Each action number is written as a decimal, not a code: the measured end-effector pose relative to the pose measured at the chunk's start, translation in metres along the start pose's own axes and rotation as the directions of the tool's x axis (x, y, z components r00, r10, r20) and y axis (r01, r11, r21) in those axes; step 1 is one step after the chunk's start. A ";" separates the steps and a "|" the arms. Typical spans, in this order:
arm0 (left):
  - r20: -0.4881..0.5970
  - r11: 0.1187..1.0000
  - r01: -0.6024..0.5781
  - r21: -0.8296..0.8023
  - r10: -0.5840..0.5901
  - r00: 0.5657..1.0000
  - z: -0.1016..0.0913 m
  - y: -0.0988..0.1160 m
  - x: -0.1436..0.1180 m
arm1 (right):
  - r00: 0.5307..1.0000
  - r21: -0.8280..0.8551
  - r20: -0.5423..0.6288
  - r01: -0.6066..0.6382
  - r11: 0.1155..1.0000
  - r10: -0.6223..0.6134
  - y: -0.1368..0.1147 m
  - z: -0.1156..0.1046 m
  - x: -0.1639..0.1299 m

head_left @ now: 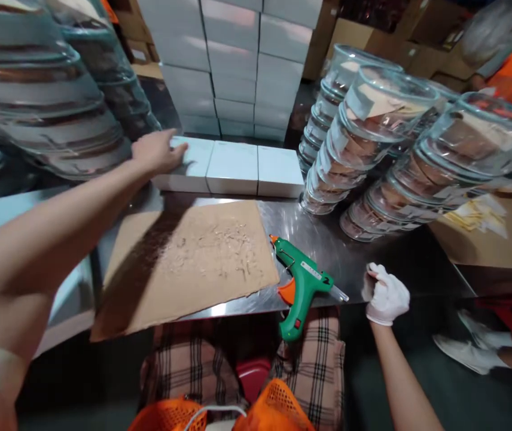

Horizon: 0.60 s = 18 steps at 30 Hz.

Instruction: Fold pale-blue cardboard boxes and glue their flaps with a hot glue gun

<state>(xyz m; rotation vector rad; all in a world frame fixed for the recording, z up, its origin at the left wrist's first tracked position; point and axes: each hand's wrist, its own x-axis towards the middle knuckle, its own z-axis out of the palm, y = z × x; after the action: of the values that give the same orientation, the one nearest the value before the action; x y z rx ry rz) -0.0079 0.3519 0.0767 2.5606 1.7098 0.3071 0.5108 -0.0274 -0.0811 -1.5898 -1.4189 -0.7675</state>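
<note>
The left hand [157, 151] lies spread on a white box [184, 164]. The gloved right hand [386, 294] is curled into a fist near the green glue gun [303, 287].

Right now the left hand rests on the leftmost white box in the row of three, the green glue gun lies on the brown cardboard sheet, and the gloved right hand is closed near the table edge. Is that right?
Not quite. In the head view the glue gun lies on the bare metal table, just right of the cardboard sheet, its grip overhanging the edge. The left hand on the leftmost white box and the closed gloved right hand are as stated.

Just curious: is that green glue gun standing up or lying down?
Lying down: the green glue gun rests on its side at the metal table edge, handle overhanging.
</note>
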 end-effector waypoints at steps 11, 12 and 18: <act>0.153 0.971 -0.237 0.014 0.232 0.961 0.046 0.054 -0.001 | 0.999 0.013 0.032 0.014 1.000 -0.014 -0.010 -0.004 0.003; 0.144 0.969 -0.245 0.021 0.240 0.960 0.045 0.057 -0.001 | 1.000 0.015 0.027 0.013 1.000 -0.013 -0.011 -0.004 0.003; 0.144 0.927 -0.375 -0.019 0.374 0.916 0.046 0.112 0.008 | 0.998 -0.031 0.068 0.001 1.000 0.001 -0.008 -0.004 0.000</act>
<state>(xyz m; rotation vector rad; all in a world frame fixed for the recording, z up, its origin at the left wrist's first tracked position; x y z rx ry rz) 0.1054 0.3189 0.0490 2.8265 1.1680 0.1190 0.5033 -0.0311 -0.0776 -1.6530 -1.4621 -0.7450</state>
